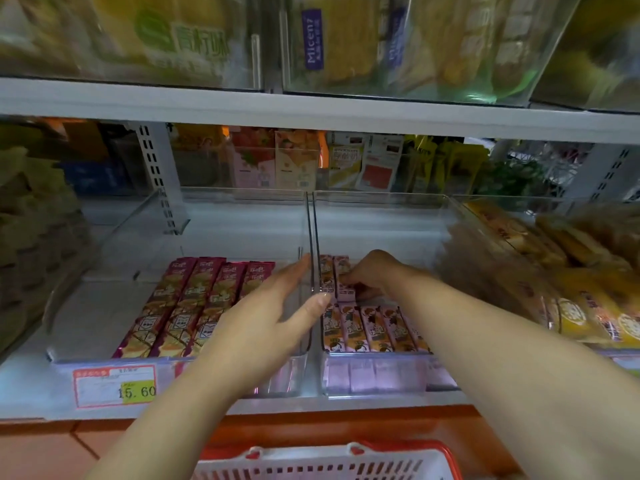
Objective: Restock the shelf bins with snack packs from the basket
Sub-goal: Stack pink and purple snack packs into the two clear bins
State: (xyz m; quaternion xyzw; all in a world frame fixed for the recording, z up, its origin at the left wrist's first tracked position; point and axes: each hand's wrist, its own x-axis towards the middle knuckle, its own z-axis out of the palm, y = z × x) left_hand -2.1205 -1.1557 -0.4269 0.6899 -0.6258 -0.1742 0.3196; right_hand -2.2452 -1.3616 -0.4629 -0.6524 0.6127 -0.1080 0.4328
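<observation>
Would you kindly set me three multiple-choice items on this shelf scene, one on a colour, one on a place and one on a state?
1. The packs in the left bin are: A dark red, B blue, C green.
2. The right hand is: A in the left bin, B in the right bin, C outside both bins.
3. The left hand is: A gripping a pack, B open with straight fingers, C a closed fist.
Answers: 1 A, their wrappers show dark red; 2 B, it pinches a pink pack right of the divider; 3 B, its flat fingers lie by the divider and hold nothing.
</observation>
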